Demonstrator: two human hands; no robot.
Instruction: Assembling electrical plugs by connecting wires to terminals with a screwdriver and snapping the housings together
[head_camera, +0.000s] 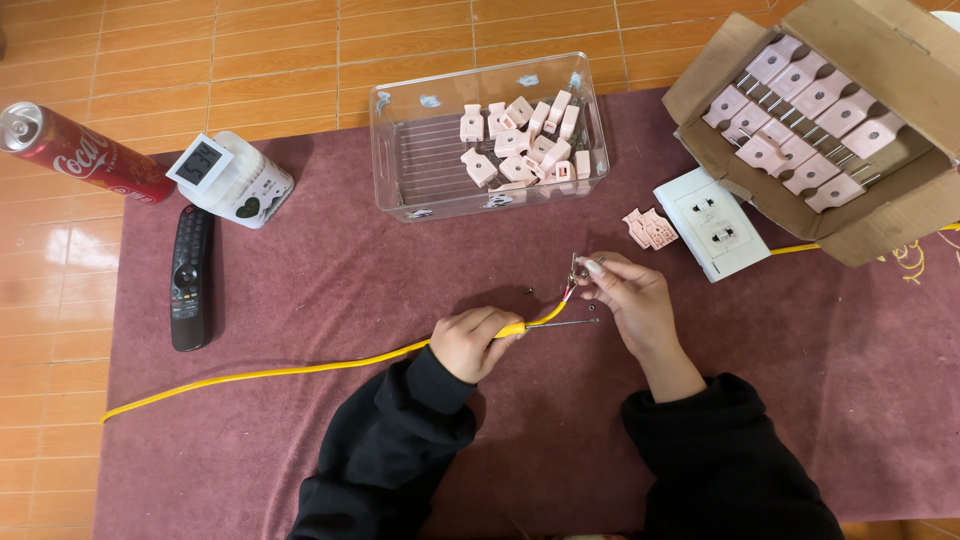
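Orange floor tiles (150, 60) are seen around a dark red cloth (330, 270) spread over the floor, on which everything is laid out. Near the cloth's middle, a yellow cable (300, 368) is gripped in the closed left hand (470, 342) close to its stripped end, where thin wires are bared. A small metal part (577, 270) at those wires is pinched by the fingertips of the right hand (630, 300). A thin screwdriver (560, 323) is laid between the hands. Two pink plug halves (650, 229) and a white socket block (712, 222) are set just beyond. Farther back, a clear plastic bin (400, 180) of pink plug parts and a cardboard box (900, 215) of pink plugs are placed. At the left, a black remote (191, 277), a white tub (250, 185) topped by a small clock, and a red can (80, 152) are found.
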